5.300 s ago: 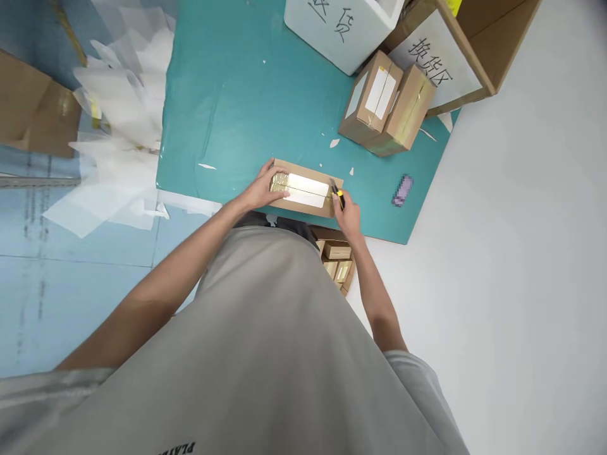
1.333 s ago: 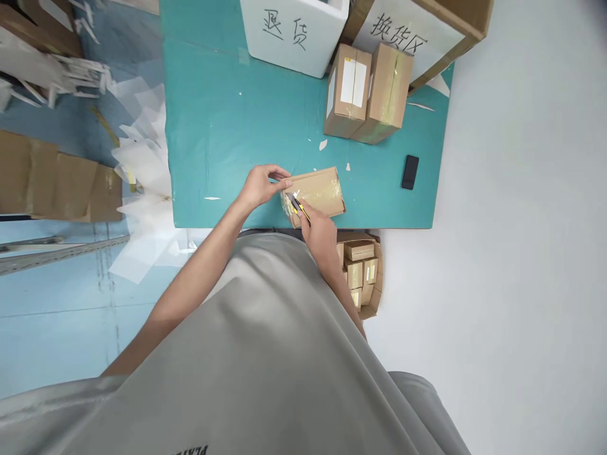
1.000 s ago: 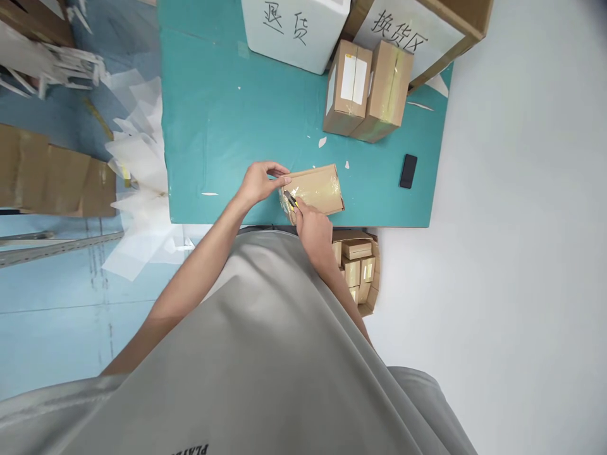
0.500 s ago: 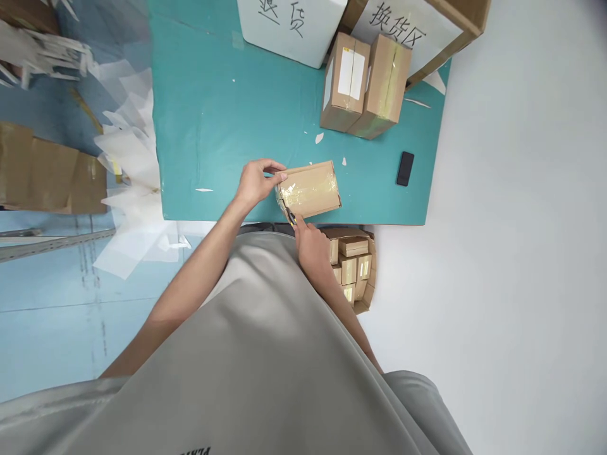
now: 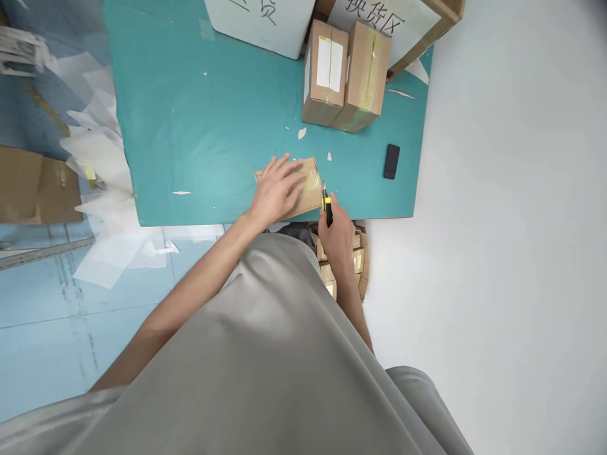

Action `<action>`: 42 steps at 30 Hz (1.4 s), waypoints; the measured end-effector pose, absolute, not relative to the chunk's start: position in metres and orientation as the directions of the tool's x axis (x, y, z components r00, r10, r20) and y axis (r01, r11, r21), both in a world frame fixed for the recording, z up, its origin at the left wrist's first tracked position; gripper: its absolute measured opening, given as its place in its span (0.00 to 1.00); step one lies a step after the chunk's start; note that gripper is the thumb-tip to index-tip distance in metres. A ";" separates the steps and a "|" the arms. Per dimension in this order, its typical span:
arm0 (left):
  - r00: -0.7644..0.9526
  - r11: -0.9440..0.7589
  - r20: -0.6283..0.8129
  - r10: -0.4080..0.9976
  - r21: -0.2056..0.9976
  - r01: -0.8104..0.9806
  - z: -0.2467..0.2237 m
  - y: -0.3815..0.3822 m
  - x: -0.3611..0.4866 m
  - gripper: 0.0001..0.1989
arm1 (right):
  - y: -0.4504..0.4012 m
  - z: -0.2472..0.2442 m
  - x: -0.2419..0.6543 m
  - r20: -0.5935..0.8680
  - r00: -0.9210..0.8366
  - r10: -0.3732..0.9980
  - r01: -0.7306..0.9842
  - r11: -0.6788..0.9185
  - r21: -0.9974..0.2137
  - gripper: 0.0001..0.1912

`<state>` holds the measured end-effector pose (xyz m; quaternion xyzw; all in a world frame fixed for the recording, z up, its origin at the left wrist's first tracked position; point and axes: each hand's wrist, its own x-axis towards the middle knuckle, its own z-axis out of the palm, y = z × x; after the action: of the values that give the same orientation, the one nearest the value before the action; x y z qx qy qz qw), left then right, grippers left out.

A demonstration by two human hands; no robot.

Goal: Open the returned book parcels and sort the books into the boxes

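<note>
A small brown cardboard box (image 5: 310, 188) with clear, shiny tape lies near the front edge of the teal table (image 5: 213, 133). My left hand (image 5: 279, 191) rests on its top, fingers spread, hiding the left and middle part of the box. In my right hand (image 5: 337, 230) is a yellow and black utility knife (image 5: 328, 208), gripped with the blade pointing away from me. The blade is beside the right end of the box; whether it touches the box I cannot tell.
Two taped cartons (image 5: 325, 76) stand at the back, before a white bin (image 5: 265, 25) and a larger labelled box (image 5: 427, 31). A black phone (image 5: 391, 162) lies at the right. Below the edge, an open carton (image 5: 364, 265) holds small boxes; paper sheets (image 5: 114, 240) hang at left.
My left hand has gone from pinching the box's left corner to lying spread on its top. The knife in my right hand has moved from the left end to the right end. The view has shifted.
</note>
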<state>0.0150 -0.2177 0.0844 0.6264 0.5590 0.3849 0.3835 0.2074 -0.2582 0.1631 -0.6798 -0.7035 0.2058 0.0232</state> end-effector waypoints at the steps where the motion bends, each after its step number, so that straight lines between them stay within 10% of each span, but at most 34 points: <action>1: 0.115 -0.106 0.064 0.991 0.906 0.410 0.083 -0.216 0.022 0.17 | -0.248 0.161 0.209 -0.248 -0.079 0.966 0.953 0.001 -0.302 0.31; 30: 0.202 -0.207 0.104 0.974 0.772 0.601 0.059 -0.209 0.042 0.23 | -0.208 0.168 0.197 -0.564 -0.027 0.825 0.999 0.041 0.012 0.28; 42: 0.174 -0.153 0.054 0.983 0.764 0.627 0.075 -0.210 0.042 0.19 | -0.237 0.190 0.257 -0.642 -0.129 0.756 0.980 -0.002 -0.200 0.25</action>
<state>0.0419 -0.2104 0.0746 0.7017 0.5736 0.2897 0.3076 0.2574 -0.2367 0.1896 -0.6351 -0.6832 0.3127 -0.1790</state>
